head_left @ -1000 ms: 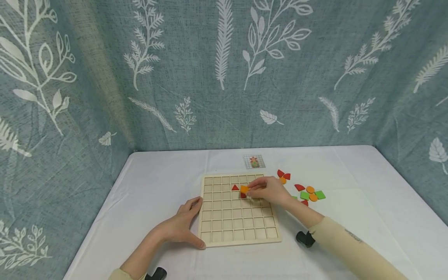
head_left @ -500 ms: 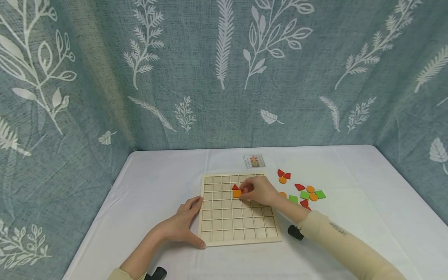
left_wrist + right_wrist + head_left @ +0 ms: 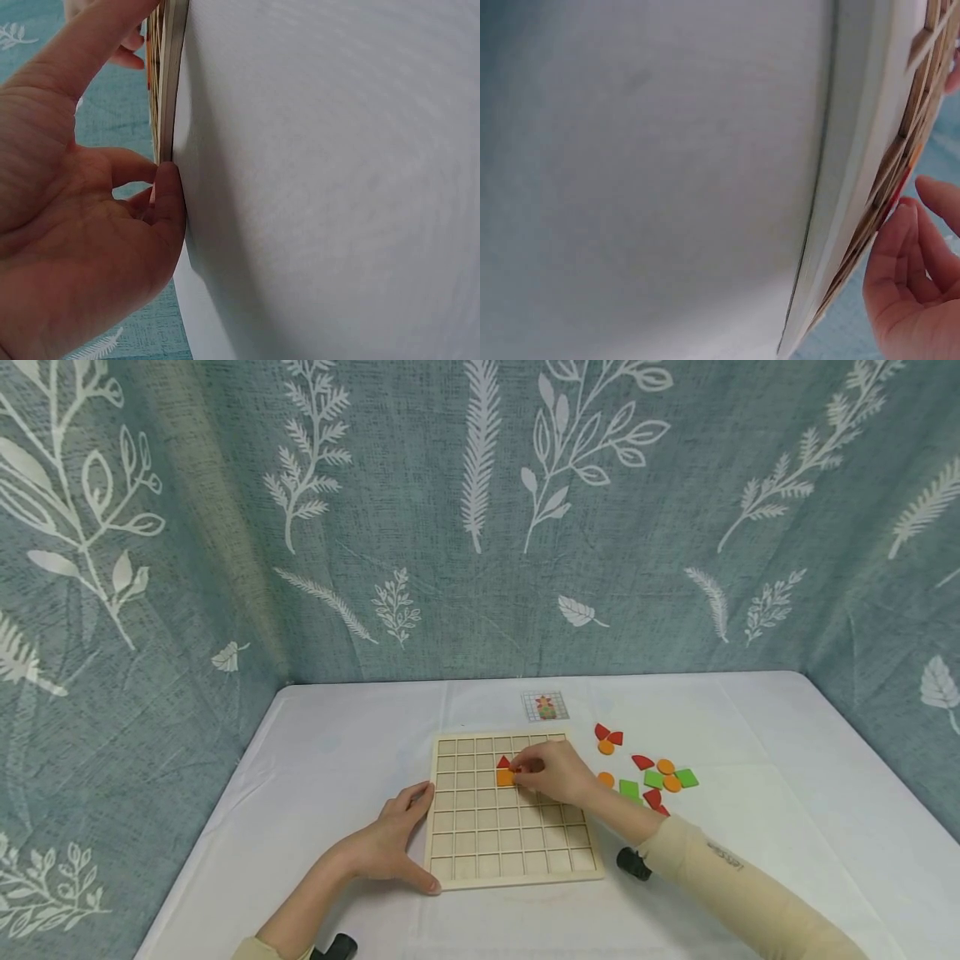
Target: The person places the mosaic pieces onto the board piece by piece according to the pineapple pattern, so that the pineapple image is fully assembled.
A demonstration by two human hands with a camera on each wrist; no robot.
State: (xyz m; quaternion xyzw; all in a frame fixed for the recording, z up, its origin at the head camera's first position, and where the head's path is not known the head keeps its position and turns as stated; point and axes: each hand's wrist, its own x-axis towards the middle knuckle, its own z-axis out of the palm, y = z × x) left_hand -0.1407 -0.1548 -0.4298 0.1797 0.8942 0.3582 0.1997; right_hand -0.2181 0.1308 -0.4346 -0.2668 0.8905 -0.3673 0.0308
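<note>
My left hand (image 3: 386, 839) steadies the pale wooden grid board (image 3: 487, 843), with fingertips along its left side and thumb at the near left corner. In the left wrist view those fingers (image 3: 169, 202) touch the board's edge. Over the upper middle cells is my right hand (image 3: 558, 770), its bent fingertips at an orange square (image 3: 506, 777) lying in the grid. A bit of red (image 3: 517, 769) shows beside these fingertips, mostly covered. Directly above the square sits a red triangle (image 3: 503, 762). In the right wrist view the thumb stands slightly apart from the fingers (image 3: 904, 217), nothing visible between them.
Right of the board lie loose pieces: orange discs (image 3: 665, 767), green squares (image 3: 686, 777) and red quarter-round pieces (image 3: 642, 762). A small gridded pattern card (image 3: 545, 706) lies beyond the board on the white tablecloth (image 3: 360, 735). A patterned curtain (image 3: 420, 635) closes off the back.
My right hand has carried the orange square left and down into the cell below the red triangle, and now stays at its right edge. The left hand has kept its place.
</note>
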